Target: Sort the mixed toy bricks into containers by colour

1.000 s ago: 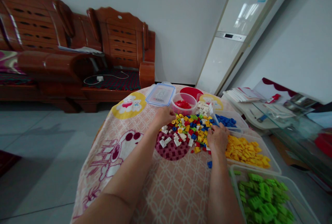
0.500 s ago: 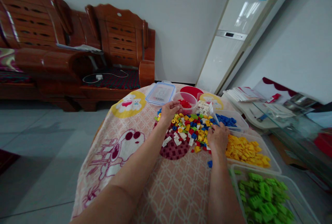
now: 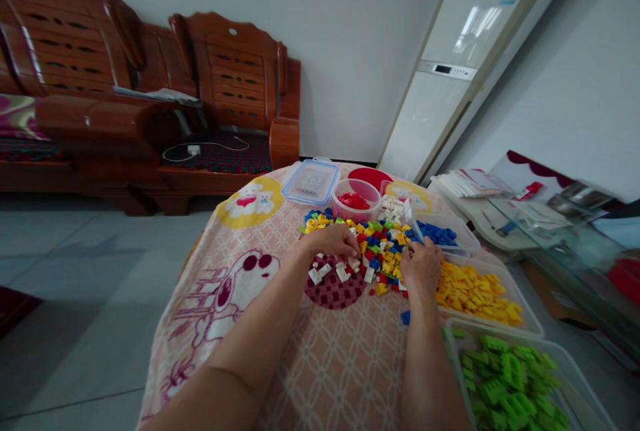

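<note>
A pile of mixed building bricks (image 3: 375, 244) in yellow, blue, red, green and white lies on the cloth. Over its near left part is my left hand (image 3: 336, 242), fingers curled down and pressed together among the bricks; what they pinch is hidden. At the pile's right edge my right hand (image 3: 423, 266) rests with bent, closed fingertips, and I cannot make out what is in them. Behind the pile stands a round clear tub (image 3: 356, 212) with red bricks (image 3: 354, 201). White bricks (image 3: 393, 208) sit to its right.
Along the right are clear boxes with blue bricks (image 3: 436, 234), yellow bricks (image 3: 475, 291) and green bricks (image 3: 510, 378). A blue-rimmed lid (image 3: 311, 182) lies at the back left. A glass shelf (image 3: 565, 254) stands beyond the boxes. One blue brick (image 3: 405, 318) lies near my right wrist.
My left hand has moved from beside the red-brick tub down and toward me into the pile, its fingers now curled. The right hand has stayed almost in place.
</note>
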`<move>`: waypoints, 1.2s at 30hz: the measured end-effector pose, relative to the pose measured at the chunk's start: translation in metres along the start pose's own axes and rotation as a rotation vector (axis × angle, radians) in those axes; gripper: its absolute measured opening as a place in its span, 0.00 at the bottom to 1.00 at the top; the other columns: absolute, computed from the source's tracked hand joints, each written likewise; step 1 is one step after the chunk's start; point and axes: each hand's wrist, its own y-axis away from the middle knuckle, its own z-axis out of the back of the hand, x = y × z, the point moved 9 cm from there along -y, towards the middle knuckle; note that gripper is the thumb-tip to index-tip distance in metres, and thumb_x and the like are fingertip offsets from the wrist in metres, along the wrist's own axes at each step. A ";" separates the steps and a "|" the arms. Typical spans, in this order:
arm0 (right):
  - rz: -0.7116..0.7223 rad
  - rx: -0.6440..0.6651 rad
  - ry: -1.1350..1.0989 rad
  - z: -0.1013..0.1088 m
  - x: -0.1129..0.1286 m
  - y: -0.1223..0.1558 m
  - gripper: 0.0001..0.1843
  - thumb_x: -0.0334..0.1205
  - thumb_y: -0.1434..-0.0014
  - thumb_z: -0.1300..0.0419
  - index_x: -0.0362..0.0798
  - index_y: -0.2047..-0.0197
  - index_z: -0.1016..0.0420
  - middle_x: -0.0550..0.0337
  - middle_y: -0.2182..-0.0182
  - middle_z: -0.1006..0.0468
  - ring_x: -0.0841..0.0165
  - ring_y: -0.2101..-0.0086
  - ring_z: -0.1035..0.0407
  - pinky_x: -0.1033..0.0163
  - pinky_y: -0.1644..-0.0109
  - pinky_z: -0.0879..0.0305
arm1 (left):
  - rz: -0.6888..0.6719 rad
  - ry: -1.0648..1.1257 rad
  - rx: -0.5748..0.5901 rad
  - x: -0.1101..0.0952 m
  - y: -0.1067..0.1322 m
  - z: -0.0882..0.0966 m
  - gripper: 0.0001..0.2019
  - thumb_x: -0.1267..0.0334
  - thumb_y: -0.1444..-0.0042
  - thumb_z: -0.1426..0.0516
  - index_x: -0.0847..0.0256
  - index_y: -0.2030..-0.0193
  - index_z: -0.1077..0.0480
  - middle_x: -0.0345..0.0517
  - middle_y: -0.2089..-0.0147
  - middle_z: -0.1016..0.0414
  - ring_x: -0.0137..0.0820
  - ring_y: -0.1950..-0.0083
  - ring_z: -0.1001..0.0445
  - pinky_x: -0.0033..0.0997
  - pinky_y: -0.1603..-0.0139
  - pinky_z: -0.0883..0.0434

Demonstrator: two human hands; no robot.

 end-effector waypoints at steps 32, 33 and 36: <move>-0.003 -0.003 -0.011 0.001 0.001 0.001 0.19 0.38 0.37 0.48 0.43 0.52 0.19 0.43 0.39 0.34 0.49 0.41 0.45 0.51 0.42 0.43 | 0.241 -1.006 -0.343 -0.011 0.007 0.025 0.09 0.66 0.57 0.37 0.58 0.66 0.18 0.51 0.68 0.19 0.41 0.59 0.21 0.33 0.58 0.27; -0.002 -0.003 -0.010 0.001 0.000 0.000 0.19 0.38 0.37 0.48 0.43 0.52 0.19 0.43 0.39 0.34 0.49 0.41 0.45 0.51 0.42 0.43 | 0.255 -1.029 -0.352 -0.011 0.005 0.022 0.09 0.65 0.57 0.36 0.59 0.65 0.18 0.52 0.67 0.19 0.42 0.58 0.21 0.34 0.57 0.27; 0.002 -0.004 -0.009 0.000 0.000 0.000 0.19 0.38 0.37 0.48 0.43 0.51 0.19 0.43 0.39 0.34 0.48 0.41 0.45 0.50 0.41 0.43 | 0.256 -1.064 -0.387 -0.011 0.002 0.018 0.11 0.62 0.55 0.36 0.61 0.64 0.19 0.57 0.64 0.19 0.46 0.54 0.21 0.38 0.55 0.26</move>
